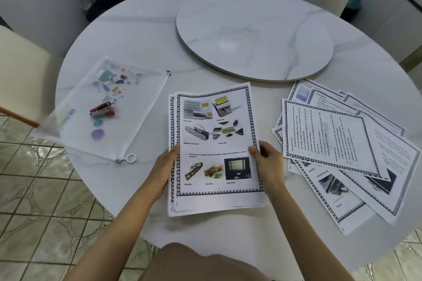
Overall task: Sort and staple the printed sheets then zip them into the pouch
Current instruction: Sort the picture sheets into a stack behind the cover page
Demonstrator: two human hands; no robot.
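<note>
A: On the marble table (148,41), where was everything?
B: I gripped the stack (214,134) by its edges, left hand (163,169) and right hand (270,162), probably squaring it. Pouch (127,107) and stapler (102,110) lay left of it, unsorted sheets (326,137) right.

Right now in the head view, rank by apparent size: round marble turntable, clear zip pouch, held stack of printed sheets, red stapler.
1-2, unranked: round marble turntable and held stack of printed sheets look alike, stack nearer the camera.
3. clear zip pouch
4. red stapler
</note>
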